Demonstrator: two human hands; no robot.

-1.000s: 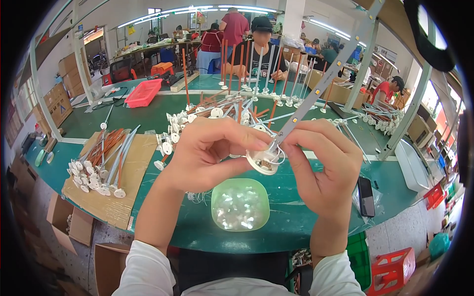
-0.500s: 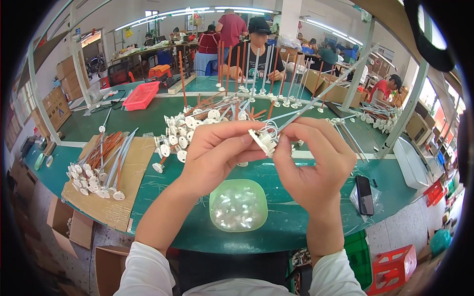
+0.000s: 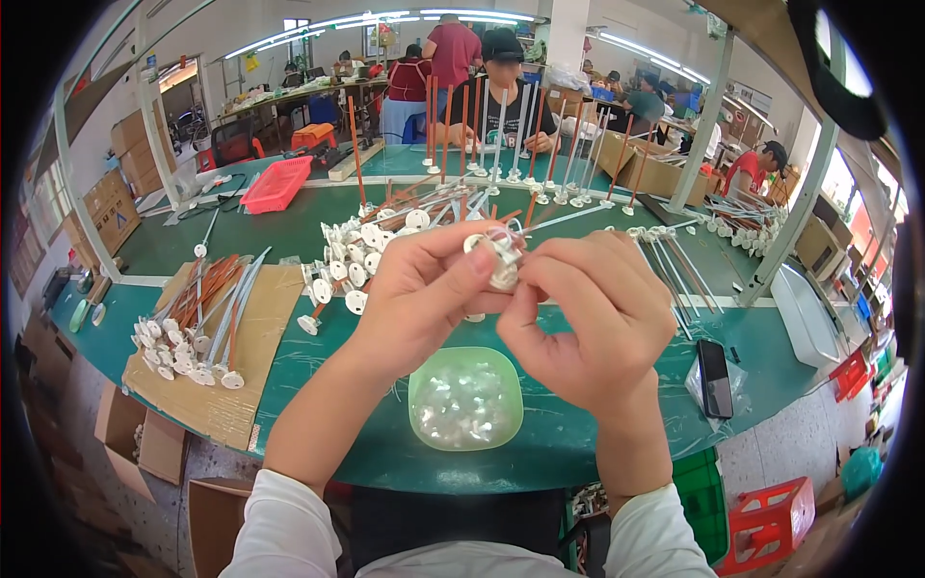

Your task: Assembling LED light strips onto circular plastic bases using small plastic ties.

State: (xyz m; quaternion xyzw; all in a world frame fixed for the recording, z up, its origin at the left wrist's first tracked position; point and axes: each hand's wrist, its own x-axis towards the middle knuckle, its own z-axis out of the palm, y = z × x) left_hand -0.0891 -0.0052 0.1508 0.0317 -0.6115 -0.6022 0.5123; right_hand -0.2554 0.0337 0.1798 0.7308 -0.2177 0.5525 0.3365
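Observation:
A small white round base with thin pale wires looping over its top is held in front of me, above the table. My left hand is closed around it, thumb pressed on its face. At its right edge is my right hand, thumb and forefinger pinched together; whatever lies between those fingertips is hidden. No rod can be made out on the held base now. Below my hands stands a pale green bowl filled with small shiny clear pieces. Just beyond lies a heap of white round bases on brown and grey rods.
On the left, cardboard carries more rods with bases. A red basket sits farther back. Several rods stand upright before a co-worker across the table. A phone and a white tray are at right.
The long grey rod that slanted up rightward from the held base no longer shows. The base has turned in my left hand, and my right hand has shifted slightly left and lower.

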